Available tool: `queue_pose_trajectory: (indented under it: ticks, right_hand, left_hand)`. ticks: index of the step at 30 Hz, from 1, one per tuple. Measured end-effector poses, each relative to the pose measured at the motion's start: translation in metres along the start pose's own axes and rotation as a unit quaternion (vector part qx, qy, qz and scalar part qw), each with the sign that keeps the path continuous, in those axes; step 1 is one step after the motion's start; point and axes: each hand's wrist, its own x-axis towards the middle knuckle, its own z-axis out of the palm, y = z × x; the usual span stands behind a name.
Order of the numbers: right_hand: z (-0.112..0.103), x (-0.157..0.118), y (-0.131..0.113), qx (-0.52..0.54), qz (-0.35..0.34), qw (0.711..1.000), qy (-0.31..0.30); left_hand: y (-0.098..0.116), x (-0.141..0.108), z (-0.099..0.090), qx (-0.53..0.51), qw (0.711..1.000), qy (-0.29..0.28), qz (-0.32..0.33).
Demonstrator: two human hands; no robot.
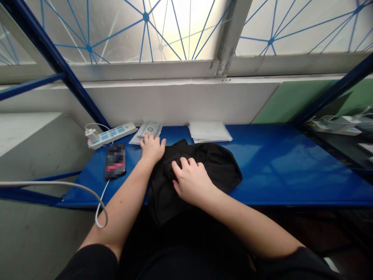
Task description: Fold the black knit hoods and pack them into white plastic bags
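Observation:
A heap of black fabric (221, 165) lies on the blue shelf, its lower part hanging over the front edge toward my body. My right hand (194, 182) has its fingers curled over a bunched fold in the middle of the cloth. Farther left, my left hand (153, 149) is stretched forward with fingers spread, the fingertips over the near edge of a clear plastic packet (147, 128) with dark print. Its palm is beside the fabric's left edge. What the packet contains is hard to make out.
A white power strip (119, 133) with a plug stands at the back left. Near it lies a phone (115, 161) on a white cable (100, 204) that loops over my left forearm. White flat packets (210, 131) lie at the back. Blue metal posts (84, 89) frame the shelf.

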Motion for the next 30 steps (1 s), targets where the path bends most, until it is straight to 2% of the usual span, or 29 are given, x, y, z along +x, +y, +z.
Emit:
queue_pose_trajectory:
  ticks: [2,4,7,9,12,14,16,17,19,20,22,25,28,30]
  right_hand:
    - [-0.005,0.005,0.01,0.042,0.022,0.999,0.01]
    - [-0.016,0.008,0.026,0.109,0.042,0.992,0.048]
    - [-0.031,0.009,0.056,0.211,0.109,0.961,0.141]
    - [-0.034,0.005,0.078,0.253,0.169,0.939,0.161]
    - [-0.029,-0.004,0.108,0.215,0.221,0.939,0.154]
    - [-0.024,-0.011,0.116,0.132,0.207,0.95,0.195]
    - [-0.02,-0.017,0.11,0.069,0.138,0.961,0.229]
    - [-0.018,-0.019,0.102,0.051,0.09,0.969,0.225]
    - [-0.012,-0.021,0.082,0.021,0.001,0.985,0.17]
    - [-0.008,-0.021,0.072,0.0,-0.017,0.99,0.139]
    - [0.002,-0.017,0.056,-0.034,-0.007,0.994,0.106]
    - [0.016,-0.008,0.051,-0.021,0.041,0.994,0.103]
    - [0.019,-0.001,0.059,0.083,0.078,0.981,0.157]
    - [0.015,0.003,0.064,0.182,0.08,0.955,0.219]
  left_hand:
    - [0.005,0.002,-0.005,-0.025,0.999,0.014,0.036]
    - [0.011,0.003,-0.01,-0.064,0.995,0.002,0.08]
    - [0.018,0.002,-0.014,-0.119,0.985,-0.065,0.108]
    - [0.021,0.0,-0.013,-0.132,0.978,-0.126,0.105]
    - [0.023,-0.004,-0.011,-0.12,0.962,-0.218,0.109]
    - [0.023,-0.006,-0.009,-0.104,0.951,-0.267,0.12]
    - [0.023,-0.008,-0.008,-0.087,0.939,-0.302,0.139]
    - [0.023,-0.008,-0.007,-0.079,0.934,-0.314,0.153]
    - [0.024,-0.009,-0.007,-0.067,0.926,-0.324,0.182]
    - [0.024,-0.01,-0.007,-0.064,0.924,-0.324,0.194]
    - [0.026,-0.011,-0.008,-0.067,0.92,-0.325,0.208]
    - [0.031,-0.012,-0.013,-0.086,0.911,-0.343,0.213]
    - [0.039,-0.014,-0.02,-0.134,0.896,-0.378,0.191]
    - [0.044,-0.016,-0.022,-0.166,0.888,-0.395,0.169]
